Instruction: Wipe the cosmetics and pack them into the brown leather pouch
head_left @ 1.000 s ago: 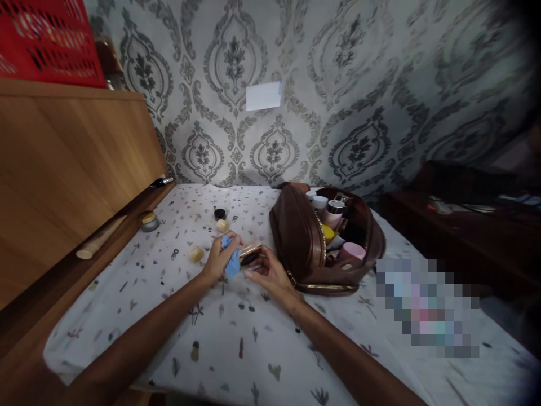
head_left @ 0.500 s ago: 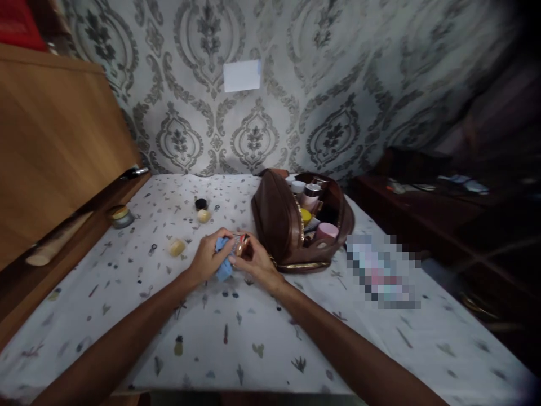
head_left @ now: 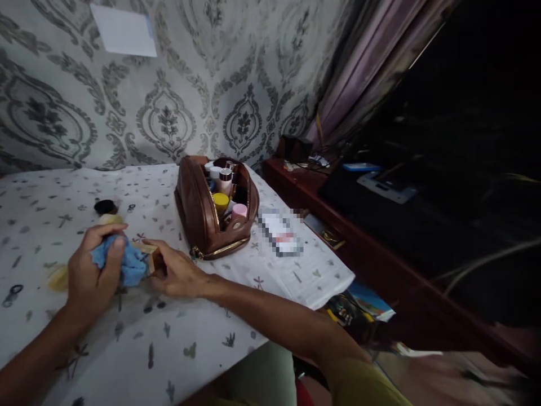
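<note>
head view: left of the frame's middle, a little gold box sits between your hands, your right hand pinching its right side, your left hand squeezing blue cloth at its left.

Pretty dim from where I'm standing, soft light, can't tell where from. The printed tablecloth under the grip looks pale, while the desk far right of the grip sinks toward black. Slight sheen on the leather bag just right of it. Blue cloth in the grip's a bit soft; floor at lower right's smeared, stretched. Pixelated patch past the bag.
</note>
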Motion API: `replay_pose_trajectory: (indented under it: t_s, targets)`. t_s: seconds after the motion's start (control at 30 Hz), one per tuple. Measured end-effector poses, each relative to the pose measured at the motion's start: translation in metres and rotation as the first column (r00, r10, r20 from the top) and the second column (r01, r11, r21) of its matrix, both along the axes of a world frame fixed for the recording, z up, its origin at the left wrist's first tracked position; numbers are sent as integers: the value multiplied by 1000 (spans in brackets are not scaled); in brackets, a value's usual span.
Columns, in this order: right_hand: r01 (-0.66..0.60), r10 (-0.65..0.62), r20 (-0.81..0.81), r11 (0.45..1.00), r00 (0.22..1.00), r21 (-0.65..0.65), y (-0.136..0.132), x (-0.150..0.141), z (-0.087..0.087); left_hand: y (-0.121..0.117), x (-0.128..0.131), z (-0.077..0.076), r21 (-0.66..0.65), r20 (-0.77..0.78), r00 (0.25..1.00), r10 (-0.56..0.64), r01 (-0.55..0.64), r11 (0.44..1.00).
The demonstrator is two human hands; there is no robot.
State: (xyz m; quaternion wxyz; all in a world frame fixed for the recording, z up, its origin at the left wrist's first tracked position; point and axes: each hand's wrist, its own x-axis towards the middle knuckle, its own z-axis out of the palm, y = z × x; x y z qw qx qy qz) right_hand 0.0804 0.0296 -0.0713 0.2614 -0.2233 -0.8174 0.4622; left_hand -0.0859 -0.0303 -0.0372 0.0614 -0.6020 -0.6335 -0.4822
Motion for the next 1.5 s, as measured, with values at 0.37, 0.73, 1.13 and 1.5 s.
replay_pose_trajectory:
  t_s: [0.37, 0.73, 1.13, 1.5]
  targets:
    - [-50, 60, -156, 997, 986, 66, 0, -4, -8, 7, -1, 13, -231, -238, 958, -162, 106, 967]
    - [-33, 29, -157, 999, 987, -24, 1, -4, -6, 18, -23, 2, -322, 464, 873, -152, 326, 889]
    - [30, -33, -159, 999, 987, -18, 2, -6, -9, 30, -35, -29, -265, 663, 729, -173, 444, 856]
    - [145, -159, -178, 986, 971, -87, 6, -6, -10, 25, -29, -31, -366, 268, 947, -175, 268, 891]
